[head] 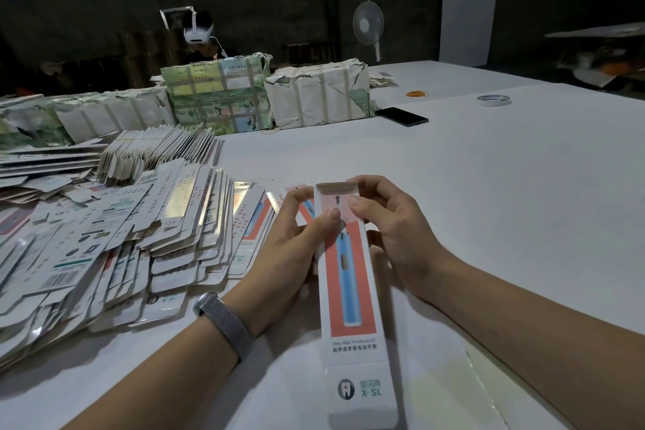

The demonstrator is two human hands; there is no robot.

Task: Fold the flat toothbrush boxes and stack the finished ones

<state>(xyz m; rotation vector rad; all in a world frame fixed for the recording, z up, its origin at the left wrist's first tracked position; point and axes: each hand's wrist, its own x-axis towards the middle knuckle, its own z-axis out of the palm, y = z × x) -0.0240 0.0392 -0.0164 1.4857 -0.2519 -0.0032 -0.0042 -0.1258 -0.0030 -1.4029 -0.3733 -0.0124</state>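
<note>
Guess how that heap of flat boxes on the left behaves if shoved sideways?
The heap of flat boxes is loosely fanned with uneven edges, so the top layers would likely slide and spread rather than move as a block. The faces look glossy, probably slippery. Single blanks look thin, likely light and bendy.

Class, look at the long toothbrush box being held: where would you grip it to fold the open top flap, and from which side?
Grip the toothbrush box near its upper end, one hand on each long edge, thumbs on the printed face. The box is long and narrow, and the flap stands open at that end.
</note>
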